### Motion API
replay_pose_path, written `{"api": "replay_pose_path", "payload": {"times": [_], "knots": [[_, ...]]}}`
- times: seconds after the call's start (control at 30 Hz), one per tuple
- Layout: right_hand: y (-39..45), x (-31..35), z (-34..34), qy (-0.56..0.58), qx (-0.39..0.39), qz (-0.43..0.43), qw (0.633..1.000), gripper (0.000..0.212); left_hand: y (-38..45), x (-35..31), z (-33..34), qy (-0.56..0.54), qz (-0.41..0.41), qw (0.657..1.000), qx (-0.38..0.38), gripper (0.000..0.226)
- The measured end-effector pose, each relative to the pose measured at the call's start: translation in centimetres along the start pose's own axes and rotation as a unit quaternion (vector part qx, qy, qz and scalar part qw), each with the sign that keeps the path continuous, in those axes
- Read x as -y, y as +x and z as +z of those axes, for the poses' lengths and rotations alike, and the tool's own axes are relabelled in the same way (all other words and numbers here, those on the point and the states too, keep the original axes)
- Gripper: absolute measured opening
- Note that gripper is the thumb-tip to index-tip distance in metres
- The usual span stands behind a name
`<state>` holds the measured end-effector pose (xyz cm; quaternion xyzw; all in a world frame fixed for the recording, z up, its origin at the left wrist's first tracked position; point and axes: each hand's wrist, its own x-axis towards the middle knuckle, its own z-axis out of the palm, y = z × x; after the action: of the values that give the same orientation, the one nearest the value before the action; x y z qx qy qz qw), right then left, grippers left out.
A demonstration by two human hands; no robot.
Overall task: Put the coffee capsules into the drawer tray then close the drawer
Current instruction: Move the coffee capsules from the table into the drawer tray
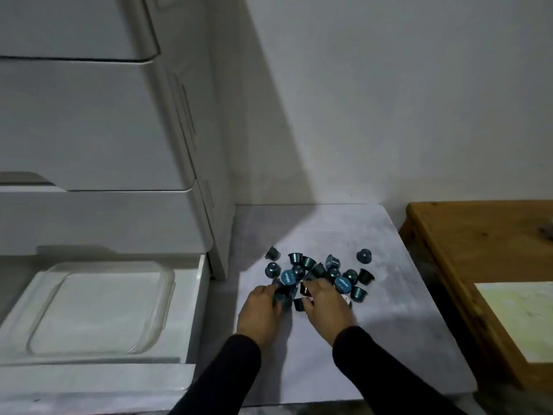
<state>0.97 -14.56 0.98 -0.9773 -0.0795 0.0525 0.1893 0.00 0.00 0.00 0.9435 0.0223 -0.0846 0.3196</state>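
Several dark teal coffee capsules (329, 271) lie in a loose pile on a pale grey board (389, 310) on the floor. My left hand (260, 316) is curled over capsules at the pile's near left edge. My right hand (326, 307) is curled over capsules at the near middle of the pile. Dark sleeves cover both forearms. To the left, the bottom drawer (197, 295) of a white drawer unit stands pulled out. A clear glass tray (167, 283) sits inside it with nothing in it.
The white drawer unit (104, 130) rises at the left with its upper drawers shut. A low wooden table (478, 250) stands to the right of the board, with a pale sheet (520, 319) on it. A white wall is behind.
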Motion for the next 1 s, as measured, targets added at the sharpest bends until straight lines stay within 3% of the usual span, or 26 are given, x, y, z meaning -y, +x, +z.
{"api": "replay_pose_path", "payload": {"times": [0.2, 0.53, 0.63, 0.83, 1.0], "knots": [[0.7, -0.5, 2.3, 0.027, 0.008, 0.014, 1.0, 0.032, 0.3, 0.6, 0.8, -0.085, -0.031, 0.996, -0.003, 0.029], [0.5, 0.2, 3.6, 0.02, -0.021, 0.005, 1.0, 0.001, -0.1, 1.1, 2.8, -0.2, -0.077, 0.974, -0.078, 0.026], [0.3, 0.4, 3.8, 0.037, -0.023, 0.02, 0.999, 0.014, -0.9, 1.3, 3.2, -0.248, -0.101, 0.959, -0.094, 0.026], [1.1, 1.2, 3.7, 0.05, -0.012, 0.045, 0.998, 0.003, -2.1, 1.9, 3.0, -0.289, -0.117, 0.941, -0.135, 0.026], [1.4, 1.1, 4.2, 0.101, -0.022, 0.048, 0.993, 0.012, -2.3, 2.1, 2.7, -0.339, -0.154, 0.915, -0.155, 0.026]]}}
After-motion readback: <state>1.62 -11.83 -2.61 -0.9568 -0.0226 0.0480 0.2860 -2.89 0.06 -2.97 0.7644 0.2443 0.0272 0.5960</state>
